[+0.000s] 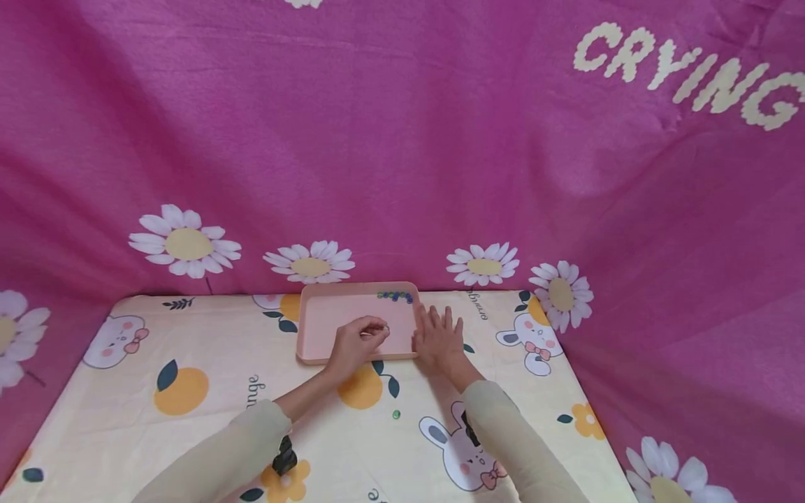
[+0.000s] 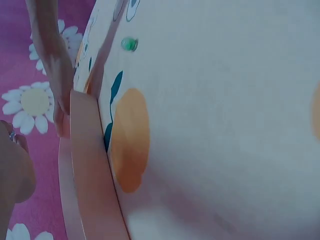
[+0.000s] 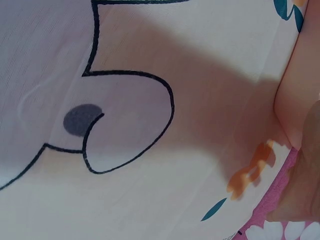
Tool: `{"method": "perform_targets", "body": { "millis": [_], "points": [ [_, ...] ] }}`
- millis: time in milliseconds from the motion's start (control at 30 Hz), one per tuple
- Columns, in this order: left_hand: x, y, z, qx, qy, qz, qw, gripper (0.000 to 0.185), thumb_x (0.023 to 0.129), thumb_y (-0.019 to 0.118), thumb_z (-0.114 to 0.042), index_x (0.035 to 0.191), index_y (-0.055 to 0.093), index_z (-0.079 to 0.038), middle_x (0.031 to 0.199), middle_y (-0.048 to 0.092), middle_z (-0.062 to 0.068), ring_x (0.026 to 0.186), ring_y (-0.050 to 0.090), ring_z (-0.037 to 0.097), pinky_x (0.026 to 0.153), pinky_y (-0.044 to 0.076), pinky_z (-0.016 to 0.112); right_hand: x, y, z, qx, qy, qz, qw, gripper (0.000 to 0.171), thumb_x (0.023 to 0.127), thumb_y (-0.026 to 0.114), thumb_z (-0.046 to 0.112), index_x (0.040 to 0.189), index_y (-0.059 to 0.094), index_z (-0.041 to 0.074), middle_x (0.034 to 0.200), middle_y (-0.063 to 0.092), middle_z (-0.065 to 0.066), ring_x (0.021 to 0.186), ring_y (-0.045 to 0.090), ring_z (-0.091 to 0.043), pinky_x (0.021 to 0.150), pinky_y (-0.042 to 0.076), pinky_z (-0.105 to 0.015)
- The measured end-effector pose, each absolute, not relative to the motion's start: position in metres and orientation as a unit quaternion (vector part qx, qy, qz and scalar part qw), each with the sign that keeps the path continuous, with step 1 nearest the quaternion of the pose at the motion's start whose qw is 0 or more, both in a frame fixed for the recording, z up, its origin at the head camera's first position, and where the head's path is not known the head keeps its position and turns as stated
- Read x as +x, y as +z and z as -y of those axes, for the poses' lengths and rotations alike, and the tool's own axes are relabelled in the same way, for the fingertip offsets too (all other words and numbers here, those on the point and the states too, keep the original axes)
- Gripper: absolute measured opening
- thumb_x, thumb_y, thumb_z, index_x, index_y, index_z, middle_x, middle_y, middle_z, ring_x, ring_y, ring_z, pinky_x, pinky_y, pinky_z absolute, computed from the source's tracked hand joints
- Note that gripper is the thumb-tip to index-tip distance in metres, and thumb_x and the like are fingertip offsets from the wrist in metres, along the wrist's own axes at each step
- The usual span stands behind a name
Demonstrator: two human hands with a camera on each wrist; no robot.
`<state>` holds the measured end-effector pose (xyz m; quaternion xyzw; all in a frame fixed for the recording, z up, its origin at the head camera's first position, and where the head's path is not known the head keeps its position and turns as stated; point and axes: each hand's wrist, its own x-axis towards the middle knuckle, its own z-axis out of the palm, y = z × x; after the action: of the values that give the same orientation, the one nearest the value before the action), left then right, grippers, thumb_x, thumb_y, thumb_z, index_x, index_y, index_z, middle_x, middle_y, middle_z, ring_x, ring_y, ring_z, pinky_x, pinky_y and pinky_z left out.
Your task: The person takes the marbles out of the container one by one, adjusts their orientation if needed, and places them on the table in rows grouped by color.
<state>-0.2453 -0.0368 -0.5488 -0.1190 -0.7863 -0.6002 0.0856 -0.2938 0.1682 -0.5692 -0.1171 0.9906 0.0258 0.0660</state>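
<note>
A pink rectangular tray [image 1: 321, 307] lies near the back of the table. Along its far wall, toward the right corner, sit several small green and blue glass marbles [image 1: 393, 296]. My left hand [image 1: 360, 342] hovers over the tray and pinches a small marble [image 2: 12, 135] between thumb and fingertips; fingers hide most of it. At the tray's right side my right hand [image 1: 440, 341] rests against the rim, fingers straight and spread. One green marble [image 1: 396, 414] lies on the tablecloth in front of the tray, also visible in the left wrist view.
A cream tablecloth [image 1: 220, 447] printed with rabbits, oranges and flowers covers the table. Magenta cloth [image 1: 402, 140] with daisies hangs behind the table and at both sides, close behind the tray. Dark bands [image 1: 285, 455] show at the wrists.
</note>
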Motion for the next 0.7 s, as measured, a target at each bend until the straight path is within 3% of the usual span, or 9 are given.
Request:
{"method": "perform_targets", "body": {
  "millis": [700],
  "points": [
    [-0.190,-0.564,0.049,-0.163,-0.588,0.792,0.014,0.012,0.090,0.074,-0.006,0.102,0.074,-0.003,0.089,0.069,-0.003,0.081,0.064,0.013,0.074,0.056,0.024,-0.299,-0.575,-0.168,-0.117,0.028,-0.990,0.067,0.068,0.105,0.035,0.045,0.162,0.006,0.021,0.164,0.019,-0.011,0.147,0.009,-0.047,0.114,0.012,-0.066]
  ]
}}
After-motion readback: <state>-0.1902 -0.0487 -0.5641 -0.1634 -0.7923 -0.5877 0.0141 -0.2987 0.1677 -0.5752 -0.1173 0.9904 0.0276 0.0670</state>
